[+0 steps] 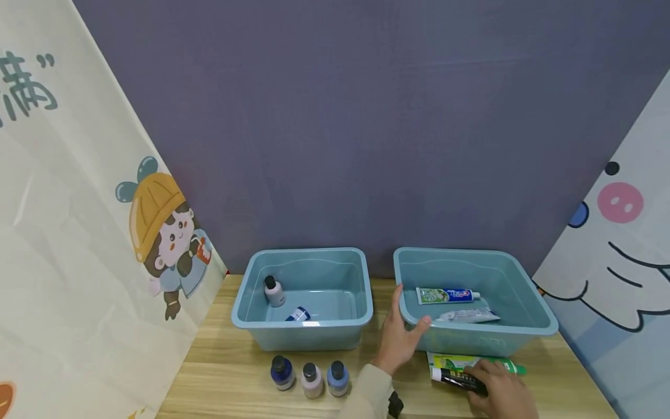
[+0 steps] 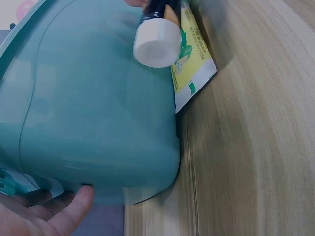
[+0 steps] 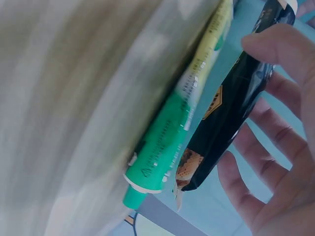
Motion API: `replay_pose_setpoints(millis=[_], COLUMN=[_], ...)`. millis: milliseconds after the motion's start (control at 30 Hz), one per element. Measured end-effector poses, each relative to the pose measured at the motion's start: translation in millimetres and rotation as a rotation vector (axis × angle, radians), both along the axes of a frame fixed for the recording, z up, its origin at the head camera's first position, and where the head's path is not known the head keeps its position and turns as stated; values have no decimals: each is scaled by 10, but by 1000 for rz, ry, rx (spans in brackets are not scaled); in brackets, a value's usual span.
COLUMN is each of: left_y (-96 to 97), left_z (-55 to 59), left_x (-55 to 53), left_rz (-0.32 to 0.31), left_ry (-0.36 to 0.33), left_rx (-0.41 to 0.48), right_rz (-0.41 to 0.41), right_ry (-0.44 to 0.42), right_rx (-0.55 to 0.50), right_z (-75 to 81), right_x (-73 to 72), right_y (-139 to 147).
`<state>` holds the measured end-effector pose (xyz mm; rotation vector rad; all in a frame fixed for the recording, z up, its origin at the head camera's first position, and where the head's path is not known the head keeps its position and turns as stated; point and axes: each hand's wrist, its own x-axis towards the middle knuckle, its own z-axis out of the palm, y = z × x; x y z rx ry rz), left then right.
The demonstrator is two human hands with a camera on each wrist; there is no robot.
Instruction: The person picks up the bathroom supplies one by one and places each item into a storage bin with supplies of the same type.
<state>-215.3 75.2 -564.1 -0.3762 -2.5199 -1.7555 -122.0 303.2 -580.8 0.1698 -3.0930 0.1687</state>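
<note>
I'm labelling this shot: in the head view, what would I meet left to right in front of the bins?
Small dark-blue black-capped bottle, small pale-pink black-capped bottle, small light-blue black-capped bottle, left hand, white-capped black tube.

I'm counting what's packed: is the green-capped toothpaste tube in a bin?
No, out: the toothpaste tube lies on the wooden table, outside the right bin.

Head: from above the near side of the toothpaste bin (image 1: 471, 338), facing forward and down, farthest off. Left wrist: close by the bin's near-left corner, facing its front wall. Right wrist: close before that wall. Wrist views share the black tube (image 3: 229, 105) and yellow-green tube (image 3: 167, 125).
</note>
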Motion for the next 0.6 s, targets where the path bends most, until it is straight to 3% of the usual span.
replay_pose_setpoints(millis=[267,600], left_y=[0,8], left_z=[-7,3], left_x=[-11,2], left_rz=[3,7], left_ry=[-9,-5], left_rx=[5,1], right_rz=[60,65], right_ry=[155,172], right_rx=[-17,-15], right_z=[119,268], right_x=[36,35], right_y=[26,77])
